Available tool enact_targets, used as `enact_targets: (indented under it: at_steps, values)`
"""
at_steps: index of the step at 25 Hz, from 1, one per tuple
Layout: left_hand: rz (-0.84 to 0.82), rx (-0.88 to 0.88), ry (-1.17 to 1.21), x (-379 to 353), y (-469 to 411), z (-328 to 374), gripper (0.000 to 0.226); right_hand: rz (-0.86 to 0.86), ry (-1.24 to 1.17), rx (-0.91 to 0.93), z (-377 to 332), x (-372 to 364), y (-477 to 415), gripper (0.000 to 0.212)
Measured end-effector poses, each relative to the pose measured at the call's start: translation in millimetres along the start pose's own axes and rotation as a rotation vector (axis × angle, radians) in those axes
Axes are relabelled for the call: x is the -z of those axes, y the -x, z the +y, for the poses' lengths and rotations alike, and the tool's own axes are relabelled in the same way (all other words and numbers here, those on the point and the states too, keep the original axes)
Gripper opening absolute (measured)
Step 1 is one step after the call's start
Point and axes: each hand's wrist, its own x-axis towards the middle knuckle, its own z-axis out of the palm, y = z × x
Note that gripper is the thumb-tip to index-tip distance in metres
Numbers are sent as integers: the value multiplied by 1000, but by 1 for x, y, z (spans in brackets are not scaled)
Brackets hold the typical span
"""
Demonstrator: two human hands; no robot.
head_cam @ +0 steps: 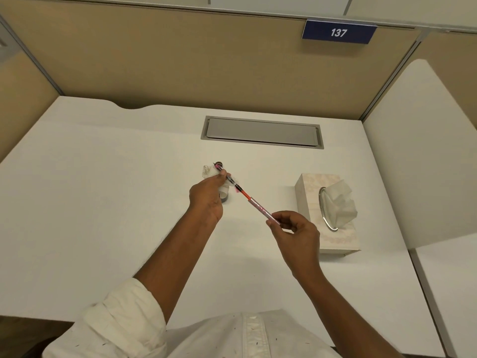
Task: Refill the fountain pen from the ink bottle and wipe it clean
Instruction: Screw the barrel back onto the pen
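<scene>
You get bright, even light from above on the white desk (103, 202) — shadows are soft, the clearest one lying just left of the tissue box (309, 192). Straight lines bow toward the frame's edges — the partition (180, 60) behind the box curves. Left of the box, the pen (258, 208) smears pink at its middle with motion blur.

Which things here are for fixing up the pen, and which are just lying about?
For the job: fountain pen, held by the right hand; tissue wad, gripped in the left hand; tissue box; dark thing under the left hand, maybe the ink bottle, mostly hidden.

Just lying about: grey desk flap; number sign.
</scene>
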Motion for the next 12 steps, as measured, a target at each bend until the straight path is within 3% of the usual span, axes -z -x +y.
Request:
enact_targets:
  at_steps: [12]
  values:
    - [5,-5,-15,-2,4,-4,14,12,-41,-32,4,3,-1,20]
